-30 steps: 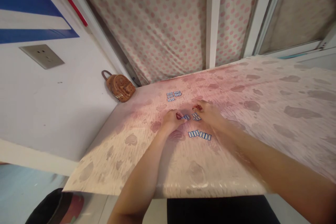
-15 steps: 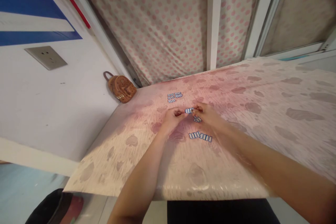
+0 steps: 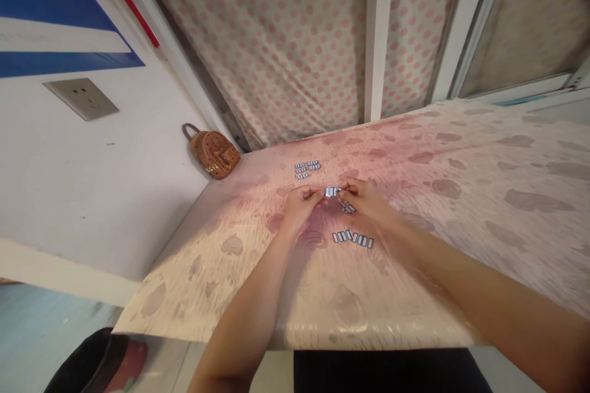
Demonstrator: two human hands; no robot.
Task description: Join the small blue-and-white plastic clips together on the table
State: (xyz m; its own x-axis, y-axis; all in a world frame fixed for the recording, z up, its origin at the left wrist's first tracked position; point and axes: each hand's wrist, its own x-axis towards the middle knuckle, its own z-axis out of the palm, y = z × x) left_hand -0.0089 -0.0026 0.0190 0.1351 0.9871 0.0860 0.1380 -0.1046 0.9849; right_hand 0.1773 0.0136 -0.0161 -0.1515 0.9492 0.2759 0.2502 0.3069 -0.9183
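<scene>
A brown bag (image 3: 216,155) sits left of the left grip (image 3: 302,200); beyond lie grouped pieces (image 3: 302,170). That grip pinches a blue-and-white strip (image 3: 331,192). A loose pile (image 3: 347,207) and fanned row (image 3: 342,236) lie nearer than the right grip (image 3: 362,196), which also pinches the strip.

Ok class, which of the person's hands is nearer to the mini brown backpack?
Left. The left hand is to the right of the mini brown backpack and nearer the person; the right hand is farther right.
</scene>
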